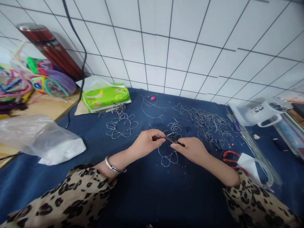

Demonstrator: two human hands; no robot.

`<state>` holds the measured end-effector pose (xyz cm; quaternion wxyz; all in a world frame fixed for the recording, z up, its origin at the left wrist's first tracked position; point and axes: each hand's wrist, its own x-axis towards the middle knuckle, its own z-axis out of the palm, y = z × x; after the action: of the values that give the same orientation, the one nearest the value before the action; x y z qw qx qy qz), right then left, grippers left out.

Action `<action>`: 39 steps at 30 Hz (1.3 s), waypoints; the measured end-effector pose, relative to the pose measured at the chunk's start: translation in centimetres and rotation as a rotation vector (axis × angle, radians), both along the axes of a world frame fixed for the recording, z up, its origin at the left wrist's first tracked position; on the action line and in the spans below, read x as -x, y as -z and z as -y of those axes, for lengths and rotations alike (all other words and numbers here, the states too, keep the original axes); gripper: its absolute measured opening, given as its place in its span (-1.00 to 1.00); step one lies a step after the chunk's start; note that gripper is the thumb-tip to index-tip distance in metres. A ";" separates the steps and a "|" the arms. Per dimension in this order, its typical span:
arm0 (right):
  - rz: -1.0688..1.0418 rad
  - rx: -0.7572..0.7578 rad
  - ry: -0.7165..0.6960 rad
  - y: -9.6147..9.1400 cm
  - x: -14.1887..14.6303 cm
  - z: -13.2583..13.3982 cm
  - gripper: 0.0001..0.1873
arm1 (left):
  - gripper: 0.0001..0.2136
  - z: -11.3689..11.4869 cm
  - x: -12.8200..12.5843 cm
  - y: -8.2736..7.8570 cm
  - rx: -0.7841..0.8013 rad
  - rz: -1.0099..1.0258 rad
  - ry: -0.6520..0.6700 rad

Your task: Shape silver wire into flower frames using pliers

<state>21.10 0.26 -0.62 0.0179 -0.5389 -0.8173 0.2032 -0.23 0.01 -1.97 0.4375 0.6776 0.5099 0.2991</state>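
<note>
My left hand (147, 142) and my right hand (193, 148) meet over a blue cloth (152, 193). Both are closed in a pinch on a thin dark tool (173, 140), perhaps small pliers, that runs between them. Just below the hands lies a wire flower shape (167, 157) with looped petals. I cannot tell whether the tool grips the wire. A silver bangle (114, 167) sits on my left wrist. Both arms wear leopard-print sleeves.
Another wire flower (121, 125) lies to the far left, a tangle of wire scraps (209, 123) to the far right, a pink bead (153, 98) behind. A green tissue pack (105, 96), plastic bag (40, 137), white mug (267, 112), red-handled tool (229, 155) and wire rods surround.
</note>
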 end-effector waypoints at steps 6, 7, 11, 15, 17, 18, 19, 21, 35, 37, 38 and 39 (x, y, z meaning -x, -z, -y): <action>-0.028 0.019 -0.012 0.6 0.3 -0.7 -0.37 | -0.88 -0.3 0.0 0.4 -0.180 -0.083 -0.053; -0.032 0.020 -0.013 0.7 0.2 -0.7 -0.37 | -0.88 -0.3 0.0 0.5 -0.196 -0.092 -0.051; -0.046 0.014 -0.007 0.9 0.1 -0.5 -0.40 | -0.87 -0.2 -0.1 0.9 -0.240 -0.126 -0.047; -0.051 0.015 0.002 1.0 0.0 -0.5 -0.41 | -0.85 -0.1 -0.2 1.1 -0.275 -0.155 -0.040; -0.046 0.009 0.004 1.1 0.0 -0.4 -0.42 | -0.85 0.0 -0.3 1.2 -0.286 -0.161 -0.033; -0.043 0.002 0.001 1.1 -0.1 -0.4 -0.42 | -0.85 0.0 -0.3 1.2 -0.288 -0.162 -0.029; -0.040 -0.008 -0.005 1.1 -0.1 -0.3 -0.42 | -0.85 0.1 -0.3 1.2 -0.286 -0.164 -0.027; -0.022 -0.058 -0.019 1.2 -0.3 -0.1 -0.42 | -0.84 0.2 -0.4 1.2 -0.278 -0.171 -0.026; 0.179 -0.640 -0.241 -0.6 -1.0 1.6 -0.60 | -0.83 0.2 -0.3 1.0 -0.253 -0.148 -0.002; 0.181 -0.643 -0.200 -1.0 -1.2 1.5 -0.57 | -0.83 0.1 -0.3 1.0 -0.243 -0.157 -0.003; 0.190 -0.646 -0.178 -1.1 -1.3 1.3 -0.55 | -0.83 0.1 -0.2 1.0 -0.240 -0.159 -0.005; 0.202 -0.646 -0.162 -1.2 -1.4 1.2 -0.54 | -0.83 0.1 -0.2 1.0 -0.236 -0.157 -0.005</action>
<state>22.49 -0.97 0.61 0.0903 -0.4561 -0.8772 -0.1196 -0.03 -0.11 -2.96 0.3126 0.7446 0.5054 0.3040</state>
